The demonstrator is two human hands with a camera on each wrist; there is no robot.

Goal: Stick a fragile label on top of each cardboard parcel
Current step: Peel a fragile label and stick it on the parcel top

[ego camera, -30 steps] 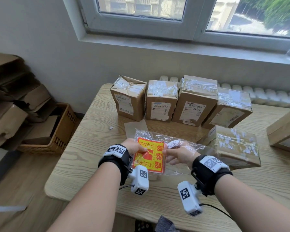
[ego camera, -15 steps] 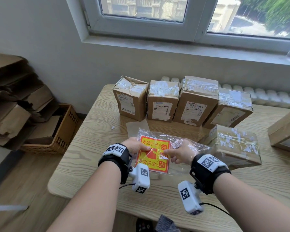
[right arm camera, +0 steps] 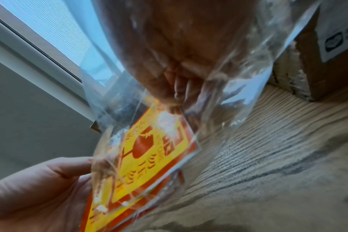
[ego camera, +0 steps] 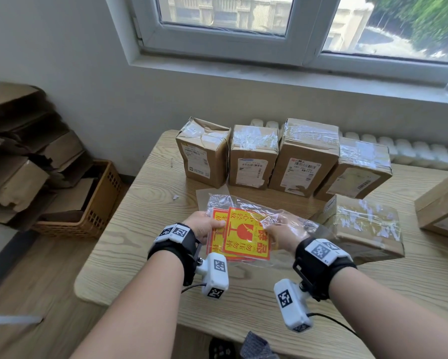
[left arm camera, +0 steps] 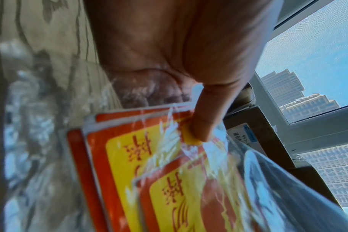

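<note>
While the five cardboard parcels [ego camera: 305, 156] stand unlabelled on the table [ego camera: 145, 203], the clear bag [ego camera: 290, 224] holds several fragile labels [ego camera: 243, 237], thin, light, bendy; best pinched at an edge. Left hand [ego camera: 204, 225] pinches the stack's left edge through the film; right hand [ego camera: 282, 233], inside the bag, fingers curled on the top label.

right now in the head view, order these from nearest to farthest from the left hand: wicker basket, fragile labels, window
1. fragile labels, gripped in the left hand itself.
2. wicker basket, on the floor to its left.
3. window, high on the far wall.
</note>
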